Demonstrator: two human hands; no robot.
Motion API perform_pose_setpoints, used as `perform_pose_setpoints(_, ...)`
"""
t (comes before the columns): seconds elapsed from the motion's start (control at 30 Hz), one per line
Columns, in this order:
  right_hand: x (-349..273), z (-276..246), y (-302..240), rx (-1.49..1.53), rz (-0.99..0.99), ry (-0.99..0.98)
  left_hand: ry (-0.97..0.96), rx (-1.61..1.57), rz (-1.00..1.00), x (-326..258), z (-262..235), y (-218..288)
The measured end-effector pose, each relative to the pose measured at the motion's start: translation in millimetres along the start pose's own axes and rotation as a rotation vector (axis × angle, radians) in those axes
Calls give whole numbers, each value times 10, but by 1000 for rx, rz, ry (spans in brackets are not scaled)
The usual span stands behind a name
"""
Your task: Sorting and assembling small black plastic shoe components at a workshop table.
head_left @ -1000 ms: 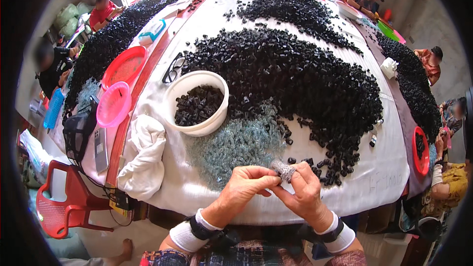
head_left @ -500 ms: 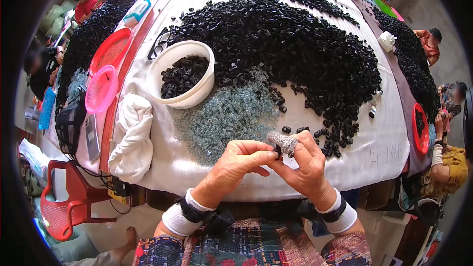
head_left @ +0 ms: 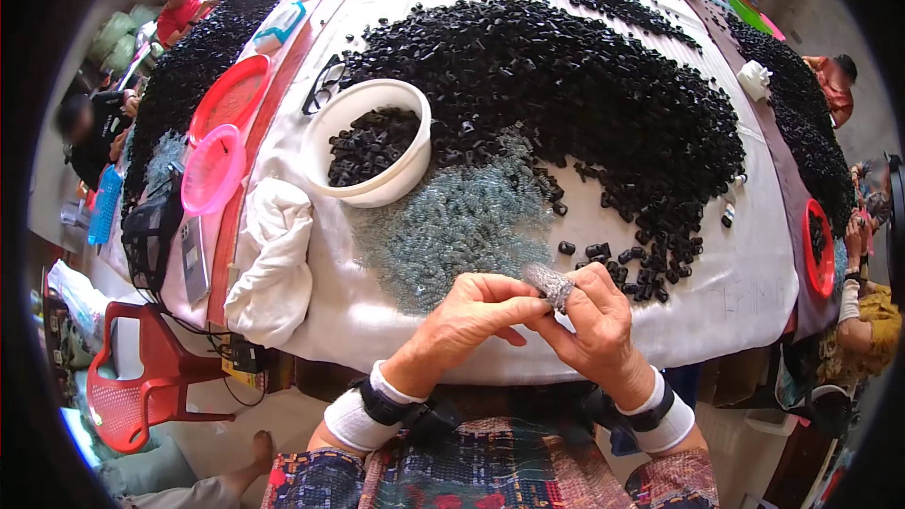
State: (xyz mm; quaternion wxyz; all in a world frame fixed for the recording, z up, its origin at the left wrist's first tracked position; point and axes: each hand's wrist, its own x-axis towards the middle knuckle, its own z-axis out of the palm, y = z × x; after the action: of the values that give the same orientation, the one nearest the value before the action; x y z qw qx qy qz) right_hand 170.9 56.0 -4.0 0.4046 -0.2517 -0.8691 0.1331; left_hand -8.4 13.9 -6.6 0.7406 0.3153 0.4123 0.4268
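2 hands are meeting at the near edge of the table (head_left: pixel 735 320), just above the person's lap. The left hand (head_left: pixel 471 316) is curling in from the left, its fingertips pinched onto a small grey, ridged piece (head_left: pixel 550 285). The right hand (head_left: pixel 596 325) is closing on the same piece from the other side, thumb and forefinger pressed against it, so both grips are tight around it and the piece is sitting between the 2 hands, lifted slightly off the cloth. Both wrists are wearing white cuffs with dark bands.

Just beyond the hands, a patch of pale blue-grey pieces (head_left: pixel 452 226) is lying spread on the white cloth. To its right, a few loose black pieces (head_left: pixel 603 252) are sitting near the right hand. Behind them a big black heap (head_left: pixel 566 85) is covering most of the table's middle. Left of the blue-grey patch, a white bowl (head_left: pixel 372 190) is standing upright, partly filled with black pieces. A crumpled white cloth (head_left: pixel 273 254) is hanging over the table's left edge, just beside the bowl. Further left, a pink basket (head_left: pixel 212 170) and a red basket (head_left: pixel 229 99) are lying side by side, and a pair of glasses (head_left: pixel 323 85) is resting behind the bowl.

A red chair (head_left: pixel 132 377) is standing on the floor at lower left. Another person (head_left: pixel 863 320) is sitting at the right edge beside a red dish (head_left: pixel 818 250), and more people are sitting at the far left.
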Motion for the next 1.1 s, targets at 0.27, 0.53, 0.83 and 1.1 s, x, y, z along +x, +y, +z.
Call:
perform_pose_setpoints(0.27, 80, -161, 176, 171, 290, -50, 111, -101, 107, -44, -129, 130)
perform_pose_setpoints(0.53, 406, -130, 704, -29, 230, -133, 329, -439, 415, 42, -727, 788)
perform_pose_setpoints(0.83, 667, 198, 1107, -175, 229, -399, 400, -461, 443, 40, -1022, 979)
perform_pose_setpoints(1.1, 324, -111, 949, -135, 166, -402, 234, -319, 335, -62, -626, 658)
